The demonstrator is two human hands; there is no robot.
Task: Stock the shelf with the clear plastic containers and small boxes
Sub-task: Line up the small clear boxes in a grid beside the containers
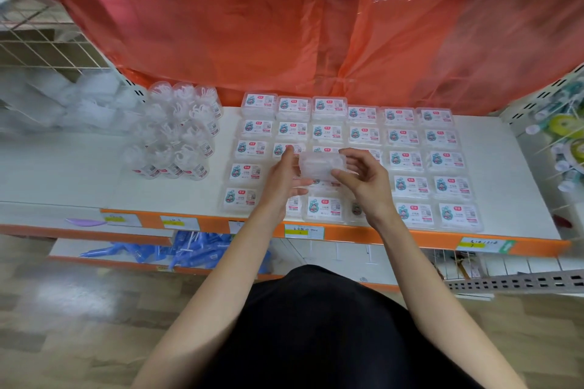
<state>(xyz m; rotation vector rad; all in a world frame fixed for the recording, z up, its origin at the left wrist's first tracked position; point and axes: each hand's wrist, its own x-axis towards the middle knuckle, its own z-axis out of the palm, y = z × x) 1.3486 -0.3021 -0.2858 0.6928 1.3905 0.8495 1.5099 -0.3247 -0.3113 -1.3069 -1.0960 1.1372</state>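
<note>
— Where's the thing now?
— The clear box [319, 166] is lifted off the shelf [177, 193], held between my hands over the middle of the labelled boxes [407, 136].
— And your fingers?
— My left hand [284, 181] pinches its 9 o'clock end, forefinger above, thumb below. My right hand [365, 183] curls round the 3 o'clock end, thumb in front.
— Around it?
— Labelled boxes lie flat in rows beneath, out to 3 o'clock. At 9 o'clock, clear round tubs [180, 136] stand clustered. At 12, a red plastic sheet [284, 41] hangs. At 6, price tags [304, 231]; at 7, blue packets [192, 253] lower down.
</note>
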